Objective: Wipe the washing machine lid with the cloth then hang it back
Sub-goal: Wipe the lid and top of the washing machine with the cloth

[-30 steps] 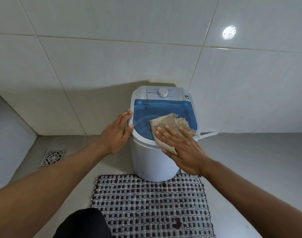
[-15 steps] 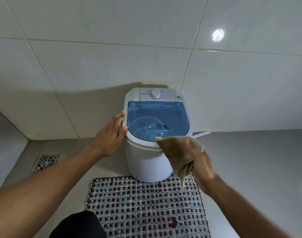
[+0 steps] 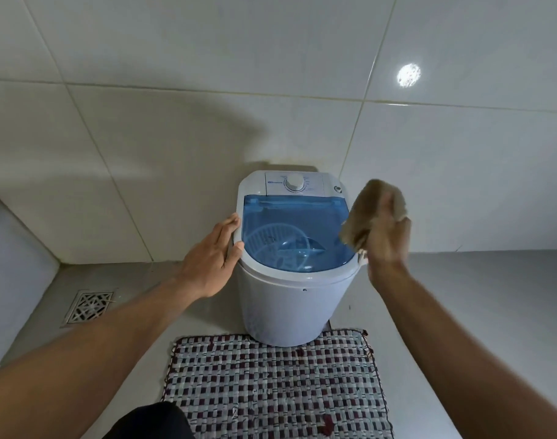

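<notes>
A small white washing machine (image 3: 290,299) stands on the floor against the tiled wall. Its clear blue lid (image 3: 294,229) is down, with a white dial (image 3: 294,182) behind it. My left hand (image 3: 212,258) rests flat against the left rim of the machine, fingers apart. My right hand (image 3: 388,242) is raised to the right of the lid, clear of it, and grips a bunched tan burlap cloth (image 3: 364,213), which looks blurred.
A checked woven mat (image 3: 271,384) lies in front of the machine. A metal floor drain (image 3: 88,307) sits at the left. A low white ledge or wall (image 3: 11,248) runs along the left side. Grey floor stretches to the right.
My right hand has lifted the cloth off the lid, bunched it, and moved it up and to the right. My left hand stays on the machine's left rim.
</notes>
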